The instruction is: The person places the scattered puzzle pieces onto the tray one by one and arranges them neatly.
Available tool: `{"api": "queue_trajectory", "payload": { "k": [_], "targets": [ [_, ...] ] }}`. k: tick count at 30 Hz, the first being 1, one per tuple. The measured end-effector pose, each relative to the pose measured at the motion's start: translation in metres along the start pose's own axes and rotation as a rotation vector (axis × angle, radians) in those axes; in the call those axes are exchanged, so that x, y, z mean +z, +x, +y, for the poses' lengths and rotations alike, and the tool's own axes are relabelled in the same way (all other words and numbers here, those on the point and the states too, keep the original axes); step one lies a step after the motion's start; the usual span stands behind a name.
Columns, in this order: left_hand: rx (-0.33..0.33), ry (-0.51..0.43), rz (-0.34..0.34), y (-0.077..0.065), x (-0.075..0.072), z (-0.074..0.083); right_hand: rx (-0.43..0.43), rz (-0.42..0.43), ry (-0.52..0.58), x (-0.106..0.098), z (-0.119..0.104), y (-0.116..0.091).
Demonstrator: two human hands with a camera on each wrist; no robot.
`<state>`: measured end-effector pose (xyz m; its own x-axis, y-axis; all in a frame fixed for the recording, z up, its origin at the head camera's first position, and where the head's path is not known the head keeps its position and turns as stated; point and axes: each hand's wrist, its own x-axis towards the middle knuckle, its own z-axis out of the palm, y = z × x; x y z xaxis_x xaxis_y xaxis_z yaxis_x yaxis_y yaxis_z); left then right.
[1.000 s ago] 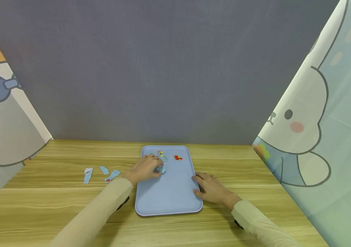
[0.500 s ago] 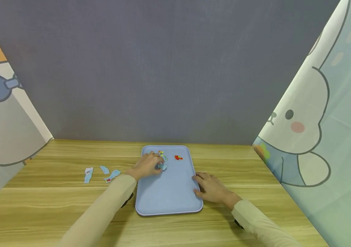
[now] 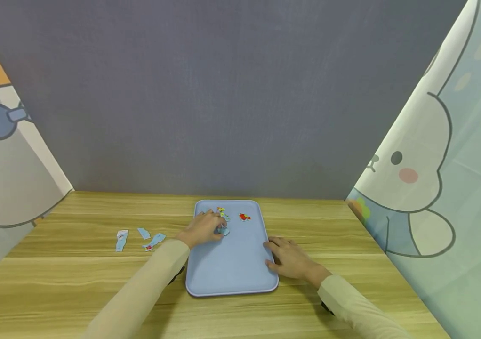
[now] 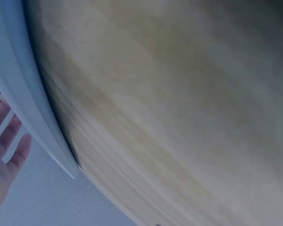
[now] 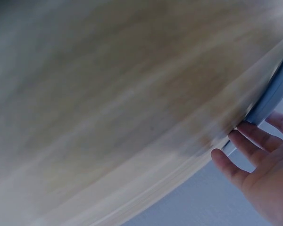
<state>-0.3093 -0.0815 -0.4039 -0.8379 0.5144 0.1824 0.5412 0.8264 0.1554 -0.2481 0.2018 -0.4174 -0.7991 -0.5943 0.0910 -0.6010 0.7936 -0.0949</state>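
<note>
My left hand (image 3: 204, 229) is over the left side of the pale blue tray (image 3: 232, 268), its thumb and fingers pinching a small light-blue puzzle piece (image 3: 224, 231). Part of that piece is hidden by the fingers. Just behind it lie colourful yellow-and-blue puzzle pieces (image 3: 223, 214), partly covered by the hand. A red puzzle piece (image 3: 244, 217) sits apart on the tray, toward its far right. My right hand (image 3: 292, 259) rests at the tray's right rim, fingers spread and touching the edge; the right wrist view shows these fingers (image 5: 247, 146) against the rim.
Left of the tray, loose light-blue puzzle pieces lie on the wooden table (image 3: 75, 282): a long one (image 3: 122, 240), a small one (image 3: 143, 233) and one with a red mark (image 3: 154, 242). A grey panel (image 3: 223, 94) stands behind the table.
The left hand has shifted slightly to the right, and the light-blue piece at its fingertips has moved and turned a little with it. The right hand has stayed in place.
</note>
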Motion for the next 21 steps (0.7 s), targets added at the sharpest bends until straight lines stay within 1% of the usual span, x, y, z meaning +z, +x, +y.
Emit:
{"api": "queue_trajectory", "payload": {
  "k": [8, 12, 21],
  "targets": [
    [-0.004, 0.003, -0.016, 0.0, 0.0007, 0.0, -0.001, 0.0, -0.004, 0.0015, 0.0011, 0.0009],
    [-0.004, -0.004, -0.013, -0.0007, 0.001, -0.0005, -0.003, 0.002, -0.002, 0.0015, 0.0011, 0.0013],
    [0.002, -0.049, -0.029, -0.0051, -0.0021, -0.0026, -0.004, -0.003, 0.001, 0.0, -0.0002, 0.0008]
  ]
}}
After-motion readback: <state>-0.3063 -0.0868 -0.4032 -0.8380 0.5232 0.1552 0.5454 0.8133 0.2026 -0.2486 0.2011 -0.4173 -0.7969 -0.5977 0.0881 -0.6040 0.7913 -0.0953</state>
